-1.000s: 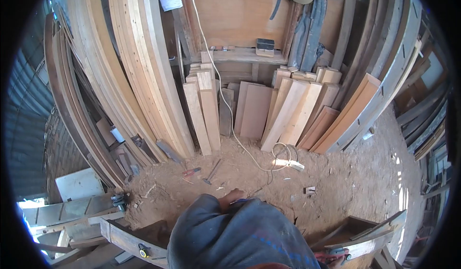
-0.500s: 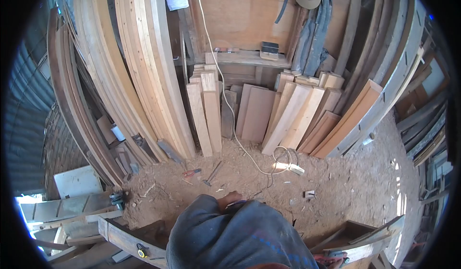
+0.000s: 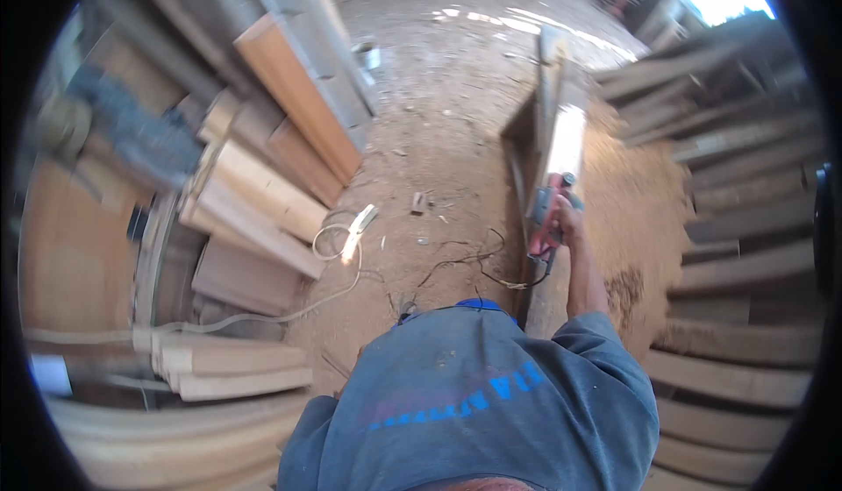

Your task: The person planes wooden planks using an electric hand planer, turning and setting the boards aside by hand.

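My right hand is closed around the handle of a red electric hand planer, with my arm stretched forward and to the right. The planer rests on a long board that runs away from me on a wooden bench or frame. A dark cord leaves the planer's rear and loops over the dirt floor. My left hand is out of sight, hidden beyond my grey shirt.
Leaning planks fill the left side, with an orange-brown board among them. A pale extension cord ends at a lit socket block on the floor. Stacked timber lines the right. A small box lies mid-floor.
My view has swung right, from the plank wall to the board and planer. My right hand now shows gripping the planer; the hand seen earlier at my front is out of view.
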